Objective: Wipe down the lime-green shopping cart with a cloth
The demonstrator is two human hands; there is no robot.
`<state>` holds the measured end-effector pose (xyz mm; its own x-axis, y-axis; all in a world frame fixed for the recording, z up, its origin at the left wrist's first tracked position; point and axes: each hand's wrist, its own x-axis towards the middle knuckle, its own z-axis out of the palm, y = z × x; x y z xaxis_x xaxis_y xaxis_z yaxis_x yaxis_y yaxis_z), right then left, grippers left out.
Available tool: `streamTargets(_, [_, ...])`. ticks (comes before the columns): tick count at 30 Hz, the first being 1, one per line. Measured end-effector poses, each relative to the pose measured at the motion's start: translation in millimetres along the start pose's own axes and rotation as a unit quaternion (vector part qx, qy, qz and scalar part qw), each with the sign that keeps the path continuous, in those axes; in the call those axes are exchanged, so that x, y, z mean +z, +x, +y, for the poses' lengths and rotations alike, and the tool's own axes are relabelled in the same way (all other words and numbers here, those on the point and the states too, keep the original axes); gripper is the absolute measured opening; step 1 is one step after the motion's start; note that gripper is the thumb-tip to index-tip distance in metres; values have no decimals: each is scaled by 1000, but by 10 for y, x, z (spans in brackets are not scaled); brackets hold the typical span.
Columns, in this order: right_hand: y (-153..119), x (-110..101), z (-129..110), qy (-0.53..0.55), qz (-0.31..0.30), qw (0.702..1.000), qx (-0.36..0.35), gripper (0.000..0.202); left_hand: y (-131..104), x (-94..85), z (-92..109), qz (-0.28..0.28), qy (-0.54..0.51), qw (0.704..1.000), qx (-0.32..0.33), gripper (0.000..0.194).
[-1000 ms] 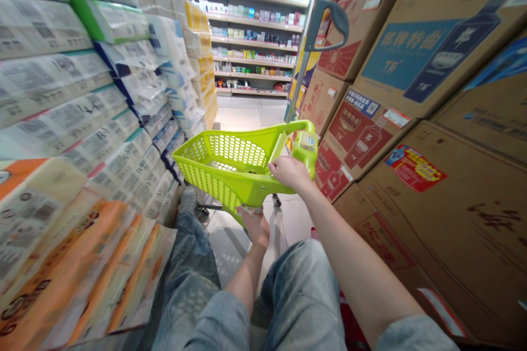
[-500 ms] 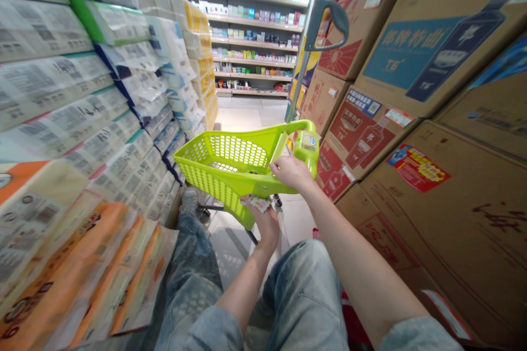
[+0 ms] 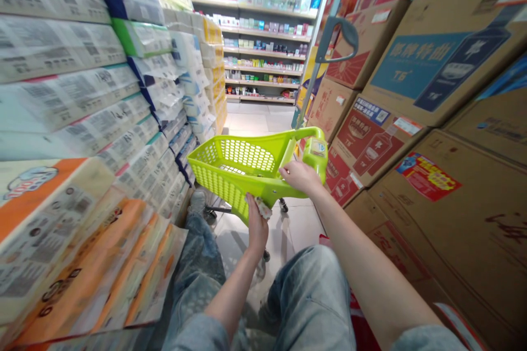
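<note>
A bright green plastic shopping cart point(image 3: 268, 187) with perforated basket walls stands in front of my knees. My right hand point(image 3: 303, 176) is closed on the basket's near rim, beside the handle end. Lower down, my left hand point(image 3: 257, 228) presses a crumpled, pale patterned cloth point(image 3: 264, 209) against the outer side wall of the basket. The cloth is bunched between the hand and the wall, so part of it is hidden. Below the basket, the dark legs and casters show partly.
Stacked wrapped paper packs point(image 3: 74, 38) line the left side, with orange packs point(image 3: 90, 274) close to my left leg. Cardboard cartons point(image 3: 448, 214) wall the right. A grey pole handle point(image 3: 340, 41) rises behind the cart. Stocked shelves point(image 3: 263, 52) stand at the back.
My left hand has slid leftward along the basket's side wall with the cloth. My right hand keeps its place on the rim. The whole view has shifted, so everything appears further right.
</note>
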<state>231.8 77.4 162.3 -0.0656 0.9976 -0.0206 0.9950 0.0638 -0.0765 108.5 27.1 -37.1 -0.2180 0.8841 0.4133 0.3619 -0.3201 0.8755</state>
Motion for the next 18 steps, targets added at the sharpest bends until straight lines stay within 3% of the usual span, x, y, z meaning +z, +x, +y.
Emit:
streamTargets(4, [-47, -8, -29, 5, 4, 1000, -4, 43, 304, -166, 356, 56, -21, 993, 105, 65])
streamTargets(8, [-70, -9, -50, 4, 7, 1000, -3, 44, 709, -299, 509, -98, 22, 969, 227, 43])
streamTargets(10, [-68, -8, -50, 4, 10, 1000, -5, 44, 871, -378, 419, -153, 58, 949, 270, 38])
streamTargets(12, [-62, -6, -47, 4, 9, 1000, -6, 44, 1005, -466, 256, -161, 81, 944, 278, 35])
streamTargets(18, [-46, -11, -48, 9, -5, 1000, 1, 45, 1316, -690, -156, -160, 124, 959, 201, 32])
